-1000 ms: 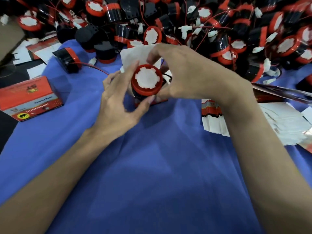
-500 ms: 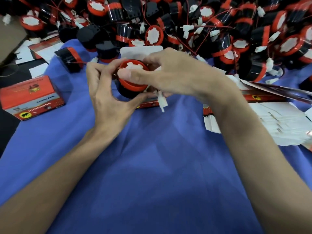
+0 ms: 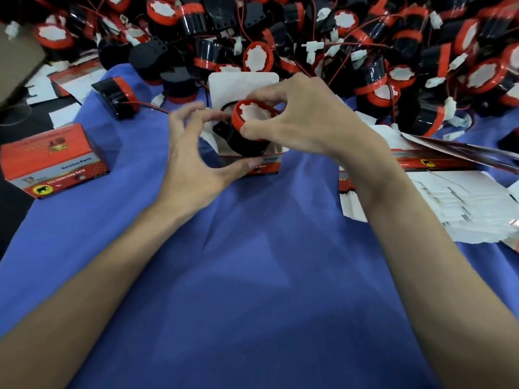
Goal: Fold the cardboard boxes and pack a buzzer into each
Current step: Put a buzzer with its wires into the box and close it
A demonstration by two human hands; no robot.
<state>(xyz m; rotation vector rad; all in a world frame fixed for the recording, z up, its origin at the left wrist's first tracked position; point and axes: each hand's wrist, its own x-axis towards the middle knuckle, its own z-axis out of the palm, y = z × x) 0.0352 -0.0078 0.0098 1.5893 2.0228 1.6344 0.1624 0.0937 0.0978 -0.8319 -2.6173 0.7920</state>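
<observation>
- head view: the right hand [image 3: 303, 119] grips the buzzer [image 3: 254, 113] by its red rim, thumb on the near edge and fingers curled over the far edge.
- the buzzer's black body sits tilted in the open box [image 3: 266, 165] on the blue cloth [image 3: 252, 276], red face still above the walls; the white lid flap [image 3: 241, 82] stands up behind it.
- the left hand [image 3: 193, 169] cups the box, thumb along its front wall, curled fingers at its left side; they are blurred, so contact there is unclear.
- half a second ago both hands held the buzzer above the box and a white connector hung below; now the left hand has moved to the box, the buzzer is lower, and the connector is out of sight.
- a closed box [image 3: 56, 161] lies to the left, flat cartons [image 3: 449, 203] to the right, the pile of buzzers [image 3: 337, 51] behind.
</observation>
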